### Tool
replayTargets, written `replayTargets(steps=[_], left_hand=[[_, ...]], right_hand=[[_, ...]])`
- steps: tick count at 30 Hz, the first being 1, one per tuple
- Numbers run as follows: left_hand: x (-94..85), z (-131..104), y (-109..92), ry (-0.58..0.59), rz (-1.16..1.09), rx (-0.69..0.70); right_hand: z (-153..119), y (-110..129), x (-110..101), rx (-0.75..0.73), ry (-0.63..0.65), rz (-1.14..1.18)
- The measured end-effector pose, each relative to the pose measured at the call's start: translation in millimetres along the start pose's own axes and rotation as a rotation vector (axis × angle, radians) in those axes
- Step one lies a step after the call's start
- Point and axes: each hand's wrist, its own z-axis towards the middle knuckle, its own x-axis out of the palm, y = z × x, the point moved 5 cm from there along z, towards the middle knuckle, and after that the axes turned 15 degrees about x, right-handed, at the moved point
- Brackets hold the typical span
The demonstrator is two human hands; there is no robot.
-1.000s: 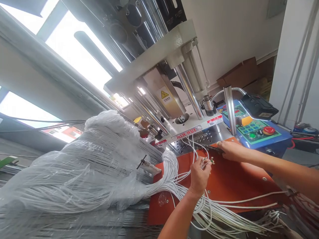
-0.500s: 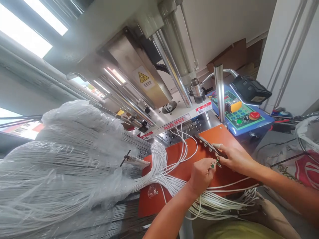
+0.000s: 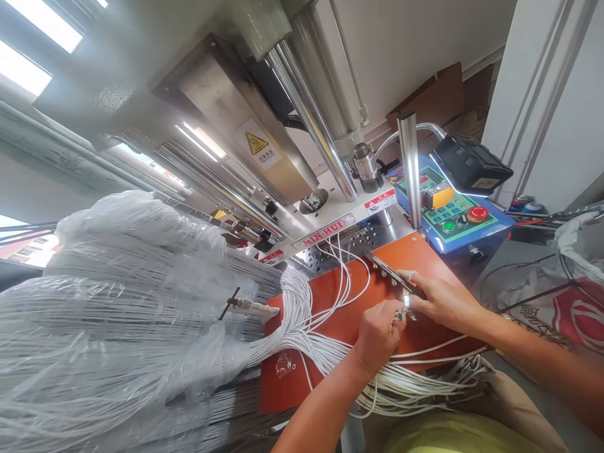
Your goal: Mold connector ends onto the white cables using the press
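Note:
My right hand (image 3: 436, 299) grips the near end of a dark metal bar (image 3: 391, 272) that has small connector pieces along its edge. The bar points up and left over the orange board (image 3: 419, 258). Just left of it, my left hand (image 3: 380, 330) is closed in a pinch on a small green piece (image 3: 400, 314). Another small piece (image 3: 407, 302) shows bright between the two hands, beside my right fingertips. White cables (image 3: 325, 346) run across the board and pass under my left forearm.
A press machine (image 3: 325, 229) stands behind the board, with several cables looping from its front. A blue control box (image 3: 465, 220) with buttons is at the right. Plastic-wrapped cable bundles (image 3: 136, 283) fill the left. A metal post (image 3: 409, 170) rises beside the box.
The whole view has shifted slightly. The small piece near my right fingertips now looks bright and sits a little farther from my left fingertips. Both hands keep their holds.

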Motion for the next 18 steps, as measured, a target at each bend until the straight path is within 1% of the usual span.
replayTargets(steps=[6, 10, 12, 15, 18], left_hand=[[1.1, -0.6, 3.0, 0.017, 0.005, -0.048], [-1.5, -0.2, 4.9, -0.012, -0.028, -0.063], [-3.0, 0.0, 4.9, -0.027, -0.047, -0.056], [-3.9, 0.6, 3.4, -0.019, -0.047, -0.025], [-4.3, 1.4, 2.8, -0.009, -0.025, -0.013]], right_hand=[[3.2, -1.4, 0.7, -0.008, 0.004, 0.013], [1.0, 2.5, -1.0, -0.030, 0.026, 0.033], [-0.2, 2.4, -2.2, -0.012, 0.010, 0.024], [-2.0, 2.4, -3.3, -0.010, -0.021, 0.016], [-2.1, 2.2, -2.1, -0.021, -0.014, 0.028]])
